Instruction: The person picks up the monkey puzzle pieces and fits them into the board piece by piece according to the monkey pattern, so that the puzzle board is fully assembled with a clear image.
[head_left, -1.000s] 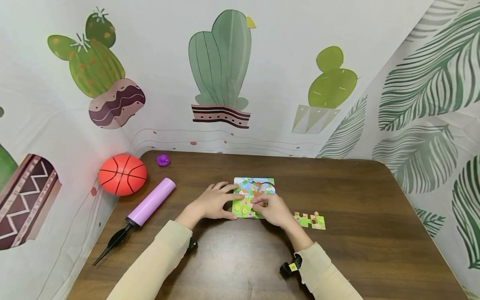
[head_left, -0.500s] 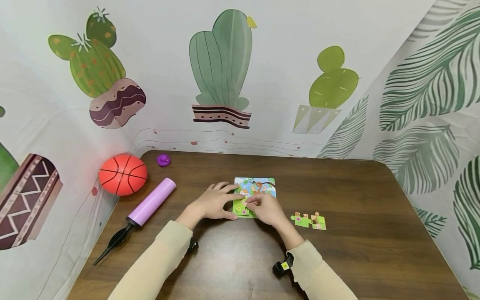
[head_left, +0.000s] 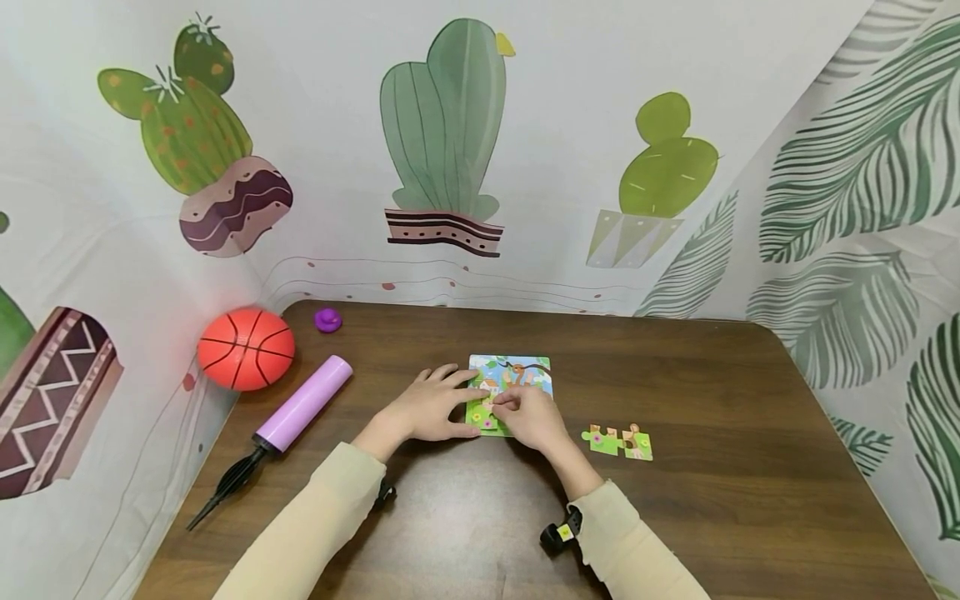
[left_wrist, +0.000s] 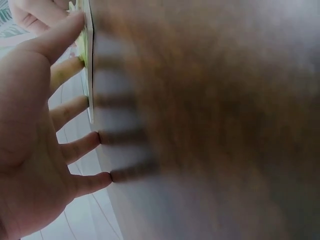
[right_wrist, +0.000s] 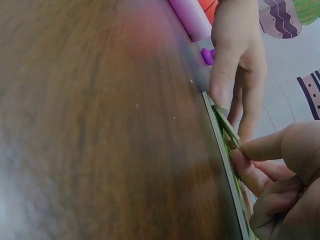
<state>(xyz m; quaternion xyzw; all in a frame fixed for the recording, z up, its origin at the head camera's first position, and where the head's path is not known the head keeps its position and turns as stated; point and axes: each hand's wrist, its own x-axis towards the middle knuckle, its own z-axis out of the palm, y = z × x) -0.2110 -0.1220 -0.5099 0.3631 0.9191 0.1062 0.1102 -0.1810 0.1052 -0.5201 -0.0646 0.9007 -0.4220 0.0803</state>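
Note:
A square jigsaw puzzle board (head_left: 480,362) with a bright animal picture lies on the table. My right hand (head_left: 534,417) pinches a green puzzle piece (head_left: 483,421) between thumb and fingers over the board's lower left part. In the right wrist view this puzzle piece (right_wrist: 226,124) sits tilted, one edge raised off the board. My left hand (head_left: 427,406) is spread at the board's left side; its thumb and nearest fingers touch the board, while the outer fingertips rest on the table in the left wrist view. Part of the board is hidden under both hands.
Two loose puzzle pieces, one with a pink flower (head_left: 602,440) and one at its right (head_left: 637,443), lie right of the board. A purple hand pump (head_left: 303,404), a red ball (head_left: 246,349) and a small purple duck (head_left: 327,320) are on the left.
My right hand has moved left across the board with the puzzle piece, then stayed nearly still. The left hand has kept its place, its thumb shifting slightly right.

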